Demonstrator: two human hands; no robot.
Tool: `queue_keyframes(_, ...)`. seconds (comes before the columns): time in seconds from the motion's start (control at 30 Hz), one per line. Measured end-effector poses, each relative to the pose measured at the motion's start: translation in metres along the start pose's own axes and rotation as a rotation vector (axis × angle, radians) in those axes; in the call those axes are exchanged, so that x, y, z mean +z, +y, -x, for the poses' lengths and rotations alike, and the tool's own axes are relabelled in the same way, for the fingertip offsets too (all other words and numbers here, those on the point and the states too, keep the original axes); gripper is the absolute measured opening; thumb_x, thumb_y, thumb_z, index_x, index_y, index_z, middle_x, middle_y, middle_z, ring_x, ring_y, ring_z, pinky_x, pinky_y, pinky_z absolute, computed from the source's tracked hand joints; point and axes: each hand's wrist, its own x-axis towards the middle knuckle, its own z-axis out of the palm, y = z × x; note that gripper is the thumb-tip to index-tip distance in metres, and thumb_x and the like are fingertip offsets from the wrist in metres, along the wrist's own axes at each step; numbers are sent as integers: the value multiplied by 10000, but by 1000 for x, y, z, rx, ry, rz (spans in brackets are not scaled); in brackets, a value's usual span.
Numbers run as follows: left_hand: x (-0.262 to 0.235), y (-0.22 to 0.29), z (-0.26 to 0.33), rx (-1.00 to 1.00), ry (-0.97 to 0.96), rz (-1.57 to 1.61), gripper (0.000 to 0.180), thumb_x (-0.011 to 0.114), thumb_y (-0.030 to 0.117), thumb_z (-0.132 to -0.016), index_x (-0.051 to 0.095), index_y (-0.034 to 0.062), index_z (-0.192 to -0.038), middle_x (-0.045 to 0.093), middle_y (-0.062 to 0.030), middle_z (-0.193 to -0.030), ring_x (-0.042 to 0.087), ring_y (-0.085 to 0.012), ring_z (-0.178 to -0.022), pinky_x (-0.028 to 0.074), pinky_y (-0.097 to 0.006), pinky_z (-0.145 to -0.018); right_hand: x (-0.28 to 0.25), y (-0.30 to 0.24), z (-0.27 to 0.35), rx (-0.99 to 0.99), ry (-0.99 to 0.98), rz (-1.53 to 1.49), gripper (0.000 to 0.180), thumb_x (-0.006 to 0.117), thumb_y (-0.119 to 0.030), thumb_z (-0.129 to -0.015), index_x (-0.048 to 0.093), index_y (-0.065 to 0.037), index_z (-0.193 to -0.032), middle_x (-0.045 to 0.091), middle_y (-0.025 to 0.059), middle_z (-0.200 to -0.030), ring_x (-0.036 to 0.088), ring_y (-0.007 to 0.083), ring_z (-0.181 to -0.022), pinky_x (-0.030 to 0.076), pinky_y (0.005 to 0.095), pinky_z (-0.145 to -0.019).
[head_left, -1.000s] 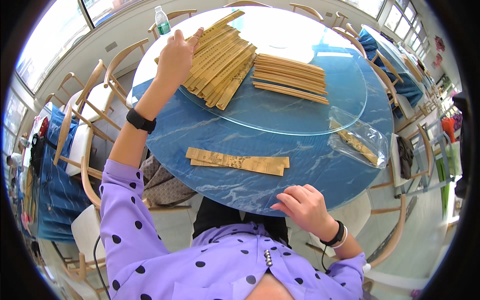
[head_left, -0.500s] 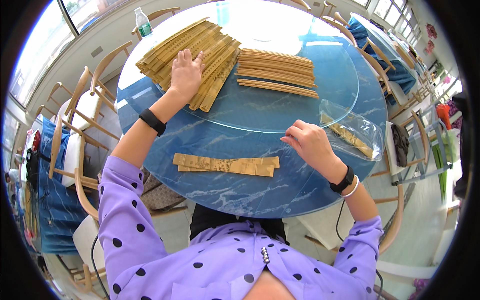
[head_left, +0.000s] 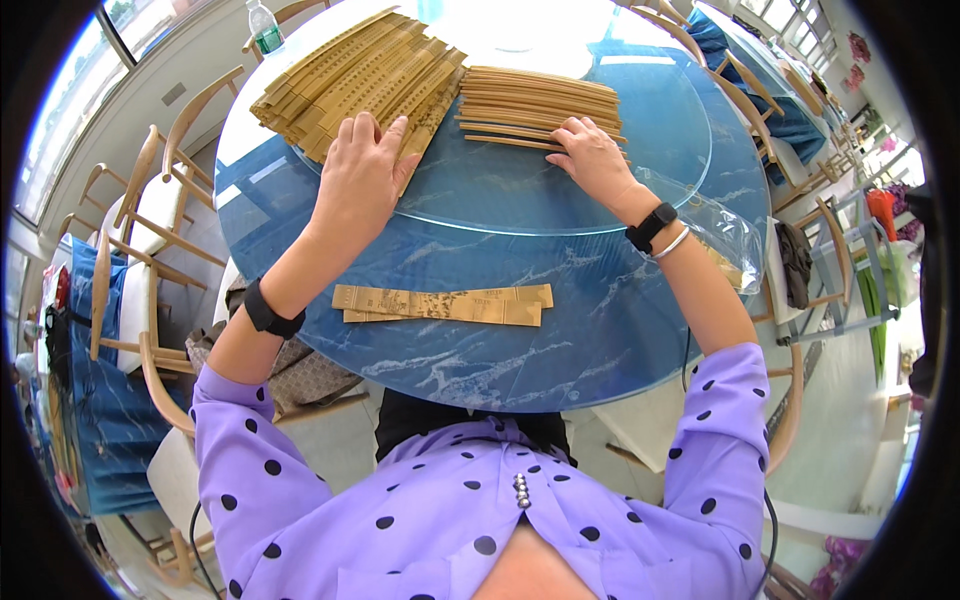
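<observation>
At the far left of the table a fanned pile of gold paper chopstick sleeves [head_left: 355, 70] lies overlapped. My left hand [head_left: 358, 185] rests on the pile's near edge, fingers stretched out over the sleeves, holding nothing that I can see. Right of the pile is a row of wooden chopsticks [head_left: 535, 95], side by side. My right hand [head_left: 600, 170] is at the row's near right side, thumb and fingers closing round a chopstick [head_left: 495, 140] at the near edge. In front of me, two more gold sleeves [head_left: 445, 303] lie crossed on the table.
A glass turntable [head_left: 480, 228] sits on the round blue marbled table [head_left: 480, 370]. A clear plastic bag [head_left: 735, 235] with gold sleeves lies at right, partly behind my right forearm. A water bottle [head_left: 265, 28] stands at the far left. Wooden chairs [head_left: 195, 120] surround the table.
My right hand has moved away from me and left, from the turntable's near edge to the chopsticks. My left hand has slid toward the near edge of the sleeve pile.
</observation>
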Motion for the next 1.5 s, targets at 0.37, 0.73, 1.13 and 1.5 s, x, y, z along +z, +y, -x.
queue_keyframes(0.37, -50, 82, 154, -157, -163, 572, 411, 706, 131, -921, 611, -37, -1284, 539, -160, -1076, 526, -326, -1009, 458, -410, -890, 0, 11, -13, -30, -133, 20, 237, 700, -262, -923, 650, -32, -946, 630, 120, -1015, 604, 310, -1063, 502, 420, -942)
queue_keyframes(0.73, -41, 85, 183, -224, -151, 617, 325, 695, 118, -928, 638, -18, -1217, 560, -139, -1028, 545, -319, -974, 465, -413, -853, -17, -19, 29, -45, -62, 10, 218, 582, -211, -1016, 540, 2, -1019, 637, 185, -939, 637, 358, -964, 508, 431, -870)
queue_keyframes(1.13, -9, 83, 128, 280, -404, 448, 566, 727, 212, -906, 519, -53, -1361, 519, -151, -1168, 505, -313, -1086, 460, -401, -958, -121, -130, 158, 416, -143, -628, 276, 515, -281, -1080, 580, -15, -1043, 549, 112, -684, 524, 264, -589, 412, 352, -563)
queue_keyframes(1.5, 33, 85, 90, 471, -471, 360, 310, 733, 212, -890, 566, 6, -1051, 532, -115, -1046, 517, -303, -1052, 461, -393, -936, -116, -152, 208, 819, -255, -1267, 338, 618, -322, -1044, 632, 11, -1103, 485, -53, -750, 382, 43, -674, 327, 234, -584)
